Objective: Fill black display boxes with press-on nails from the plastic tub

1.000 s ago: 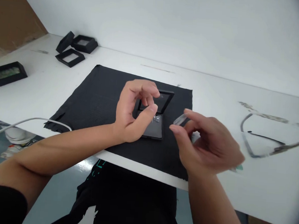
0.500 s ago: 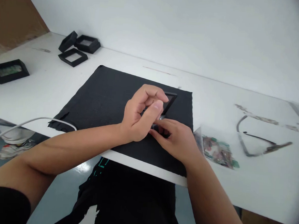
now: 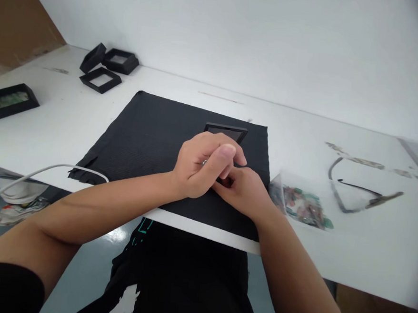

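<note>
My left hand (image 3: 208, 166) is curled, thumb laid over bent fingers, above the black mat. A tiny shiny bit shows beside its fingers; what they hold, if anything, is hidden. Just to the right, my right hand (image 3: 247, 190) rests low at the mat, its fingers drawn together and partly covered by the left hand. I cannot make out what is between them. Behind both hands a black-rimmed frame (image 3: 244, 130) with a dark pane stands tilted on the mat, its lower part hidden by my left hand.
The black mat (image 3: 161, 129) lies on a white table (image 3: 359, 253). A clear container (image 3: 280, 192) of green and pink pieces and a pair of glasses (image 3: 345, 206) are on the right. Several black frames (image 3: 101, 80) lie at left. A white cable (image 3: 58, 166) crosses the front edge.
My left hand has lowered slightly and tipped towards my right hand, now covering its fingertips. More of the black frame's top edge shows behind the hands.
</note>
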Demonstrator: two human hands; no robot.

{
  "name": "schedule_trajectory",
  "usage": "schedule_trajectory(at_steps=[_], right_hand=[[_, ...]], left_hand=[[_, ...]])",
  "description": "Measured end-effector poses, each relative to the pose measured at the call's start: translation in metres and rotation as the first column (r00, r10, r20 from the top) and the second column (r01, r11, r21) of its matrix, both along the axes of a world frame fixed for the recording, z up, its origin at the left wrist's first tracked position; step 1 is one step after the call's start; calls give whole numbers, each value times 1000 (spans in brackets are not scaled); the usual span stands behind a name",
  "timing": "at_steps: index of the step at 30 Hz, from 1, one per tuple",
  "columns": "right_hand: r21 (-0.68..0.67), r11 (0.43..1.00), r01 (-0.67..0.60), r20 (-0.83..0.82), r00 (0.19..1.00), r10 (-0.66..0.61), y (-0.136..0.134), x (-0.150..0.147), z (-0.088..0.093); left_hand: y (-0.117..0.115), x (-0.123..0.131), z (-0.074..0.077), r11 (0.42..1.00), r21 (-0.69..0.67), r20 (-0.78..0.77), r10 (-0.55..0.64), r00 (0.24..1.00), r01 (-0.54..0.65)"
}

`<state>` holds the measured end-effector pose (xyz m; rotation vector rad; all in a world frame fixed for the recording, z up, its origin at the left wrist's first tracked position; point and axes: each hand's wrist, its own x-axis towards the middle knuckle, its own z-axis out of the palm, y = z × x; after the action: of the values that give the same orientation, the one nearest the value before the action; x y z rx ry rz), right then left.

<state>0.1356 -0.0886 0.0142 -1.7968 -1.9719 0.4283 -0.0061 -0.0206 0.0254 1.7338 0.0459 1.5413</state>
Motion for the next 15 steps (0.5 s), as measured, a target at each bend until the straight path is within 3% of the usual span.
schedule_trajectory(at_steps=[4, 7, 10, 13, 15], right_hand=[[3, 1000, 17, -53, 998, -17, -6, 1, 5], [66, 998, 22, -253, 968, -4, -12, -2, 11], [174, 984, 25, -461, 885, 59, -20, -6, 19], [210, 976, -58, -559, 812, 168, -44, -10, 28], [188, 969, -161, -587, 772, 242, -74, -11, 34]], left_hand=[[6, -2, 0, 989, 137, -37, 54, 998, -49], [11, -1, -4, 984, 166, -13, 64, 998, -61], [15, 0, -8, 987, 146, 16, 58, 998, -60], [16, 1, -10, 992, 114, 0, 54, 999, -54], [15, 1, -10, 993, 106, -30, 49, 998, -45]])
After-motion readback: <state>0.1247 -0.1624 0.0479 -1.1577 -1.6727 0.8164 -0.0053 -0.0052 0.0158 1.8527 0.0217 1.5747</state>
